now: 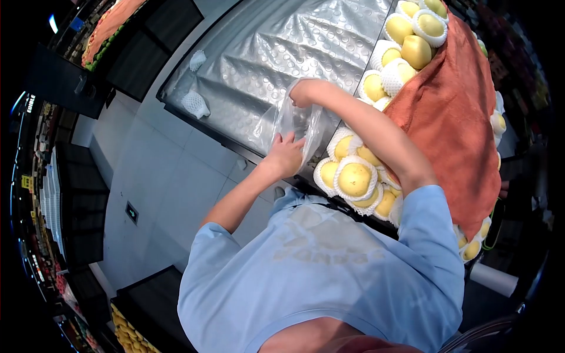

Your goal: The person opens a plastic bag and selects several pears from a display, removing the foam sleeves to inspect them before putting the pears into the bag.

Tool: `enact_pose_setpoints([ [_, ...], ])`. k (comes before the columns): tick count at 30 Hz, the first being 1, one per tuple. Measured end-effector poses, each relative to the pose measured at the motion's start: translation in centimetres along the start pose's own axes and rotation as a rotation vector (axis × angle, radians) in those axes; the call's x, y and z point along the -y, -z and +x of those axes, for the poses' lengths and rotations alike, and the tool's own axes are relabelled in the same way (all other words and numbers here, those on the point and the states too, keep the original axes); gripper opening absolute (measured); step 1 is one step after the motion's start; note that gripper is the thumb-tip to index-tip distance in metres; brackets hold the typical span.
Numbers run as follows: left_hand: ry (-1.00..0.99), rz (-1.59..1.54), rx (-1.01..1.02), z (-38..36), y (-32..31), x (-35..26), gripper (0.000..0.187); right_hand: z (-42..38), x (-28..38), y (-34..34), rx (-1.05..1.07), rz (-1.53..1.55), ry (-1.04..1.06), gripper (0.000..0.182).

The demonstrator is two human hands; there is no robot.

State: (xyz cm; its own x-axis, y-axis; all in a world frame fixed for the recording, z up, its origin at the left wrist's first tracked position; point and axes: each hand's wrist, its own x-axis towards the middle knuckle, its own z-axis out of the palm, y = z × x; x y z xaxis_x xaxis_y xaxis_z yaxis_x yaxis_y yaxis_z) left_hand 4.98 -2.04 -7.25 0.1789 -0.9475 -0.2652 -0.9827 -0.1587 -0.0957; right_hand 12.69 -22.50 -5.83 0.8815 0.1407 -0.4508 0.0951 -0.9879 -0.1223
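Observation:
A clear plastic bag [313, 130] hangs between my two hands over the edge of the silver-lined display. My right hand [303, 93] has its fingers closed on the bag's upper rim. Lower and to the left, my left hand [285, 154] lies against the bag with its fingers spread. Nothing can be made out inside the bag. Just right of it, yellow fruits in white foam nets [355, 179] are piled up, below my right forearm.
An orange cloth [450, 129] covers much of the fruit pile. Empty foam nets [195, 105] lie on the silver liner [247, 70]. Tiled floor [159, 159] shows at the left, with shelves beyond. A white roll [494, 279] is at the lower right.

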Motion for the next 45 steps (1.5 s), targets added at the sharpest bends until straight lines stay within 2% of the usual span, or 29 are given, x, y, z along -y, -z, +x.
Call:
enact_pose_setpoints([
  [2, 0.060, -0.238, 0.154, 0.3, 0.8, 1.5, 0.024, -2.1, 1.3, 0.4, 0.002, -0.078, 0.068, 0.023],
  [3, 0.086, -0.226, 0.024, 0.3, -0.5, 2.2, 0.020, -2.7, 2.0, 0.0, 0.062, -0.110, 0.077, 0.027],
  [6, 0.197, -0.359, 0.036, 0.5, 0.9, 4.5, 0.025, -6.6, 4.1, -0.6, 0.216, -0.071, 0.169, 0.034],
  [7, 0.222, -0.367, 0.010, 0.2, 1.1, 5.1, 0.042, -7.1, 4.0, -1.7, 0.235, -0.025, 0.161, 0.036],
  [8, 0.214, -0.366, 0.010, 0.2, 1.6, 5.5, 0.042, -7.5, 3.9, -2.7, 0.253, 0.021, 0.155, 0.038],
  [9, 0.374, -0.379, 0.114, 0.4, 2.3, 5.9, 0.052, -7.5, 4.0, -3.3, 0.327, -0.122, 0.181, 0.036],
  [10, 0.535, -0.392, 0.217, 0.6, 2.7, 6.6, 0.063, -7.4, 3.8, -3.8, 0.326, -0.123, 0.176, 0.036],
  [11, 0.555, -0.467, 0.220, 0.7, 2.1, 7.9, 0.075, -7.3, 3.7, -4.2, 0.327, -0.138, 0.095, 0.034],
  [12, 0.549, -0.466, 0.218, 0.7, 1.6, 8.2, 0.075, -7.3, 3.6, -4.4, 0.328, -0.153, 0.013, 0.032],
  [14, 0.577, -0.525, 0.073, 0.8, 0.6, 8.3, 0.073, -7.2, 3.4, -4.8, 0.236, -0.211, 0.064, 0.026],
  [17, 0.579, -0.397, 0.073, 1.3, 0.0, 7.0, 0.078, -5.7, 2.6, -6.5, -0.013, -0.463, 0.282, 0.011],
  [18, 0.566, -0.329, 0.082, 1.5, 0.1, 6.5, 0.085, -5.6, 2.8, -5.9, -0.010, -0.467, 0.277, 0.011],
  [19, 0.566, -0.360, 0.118, 2.0, 0.0, 6.2, 0.105, -5.3, 3.2, -5.1, 0.048, -0.406, 0.094, 0.014],
  [20, 0.565, -0.365, 0.111, 2.3, 0.1, 5.8, 0.105, -5.2, 3.5, -4.4, 0.105, -0.345, -0.088, 0.018],
  [22, 0.514, -0.327, 0.171, 2.5, -0.1, 4.8, 0.107, -5.5, 3.7, -3.5, 0.078, -0.390, -0.155, 0.022],
  [23, 0.522, -0.304, 0.089, 2.4, -0.3, 4.0, 0.110, -5.7, 3.8, -3.2, 0.046, -0.425, -0.221, 0.027],
  [24, 0.519, -0.310, 0.093, 2.3, -0.9, 3.6, 0.110, -6.0, 3.8, -3.3, 0.052, -0.423, -0.220, 0.027],
  [26, 0.514, -0.291, -0.188, 2.3, -2.4, 2.9, 0.102, -7.0, 3.7, -3.5, -0.217, -0.566, 0.015, 0.027],
  [27, 0.508, -0.296, -0.189, 2.3, -2.4, 2.7, 0.102, -6.6, 4.0, -3.7, -0.211, -0.567, 0.010, 0.027],
  [29, 0.401, -0.253, -0.305, 2.2, -2.4, 2.7, 0.071, -5.3, 4.9, -4.4, -0.209, -0.268, 0.188, 0.020],
  [30, 0.398, -0.256, -0.302, 2.3, -2.8, 3.3, 0.071, -5.2, 4.6, -4.5, -0.205, -0.266, 0.186, 0.020],
  [32, 0.195, -0.637, -0.263, 2.5, -3.7, 4.8, 0.043, -4.9, 4.1, -4.6, -0.028, 0.060, 0.125, 0.018],
  [33, 0.195, -0.638, -0.255, 2.3, -3.9, 5.1, 0.043, -5.1, 3.9, -4.3, -0.027, 0.068, 0.127, 0.018],
  [35, 0.055, -0.718, -0.091, 1.8, -4.0, 5.6, 0.034, -6.0, 3.5, -3.2, 0.276, 0.131, 0.230, 0.021],
  [39, 0.202, -0.642, -0.009, -0.2, -2.3, 5.2, 0.036, -4.1, 1.9, -6.4, 0.341, -0.073, 0.243, 0.021],
  [41, 0.157, -0.728, -0.204, -1.0, -3.7, 6.1, 0.037, -4.5, 0.8, -6.0, 0.299, -0.035, 0.182, 0.023],
  [42, 0.156, -0.726, -0.201, -1.1, -3.6, 6.4, 0.037, -5.2, 1.0, -5.4, 0.297, -0.032, 0.183, 0.023],
  [44, 0.202, -0.829, -0.001, -1.0, -3.1, 6.9, 0.043, -6.7, 1.4, -4.0, 0.298, 0.056, 0.176, 0.028],
  [45, 0.205, -0.830, -0.003, -0.7, -2.4, 7.0, 0.043, -6.5, 1.0, -4.7, 0.298, 0.054, 0.178, 0.028],
])
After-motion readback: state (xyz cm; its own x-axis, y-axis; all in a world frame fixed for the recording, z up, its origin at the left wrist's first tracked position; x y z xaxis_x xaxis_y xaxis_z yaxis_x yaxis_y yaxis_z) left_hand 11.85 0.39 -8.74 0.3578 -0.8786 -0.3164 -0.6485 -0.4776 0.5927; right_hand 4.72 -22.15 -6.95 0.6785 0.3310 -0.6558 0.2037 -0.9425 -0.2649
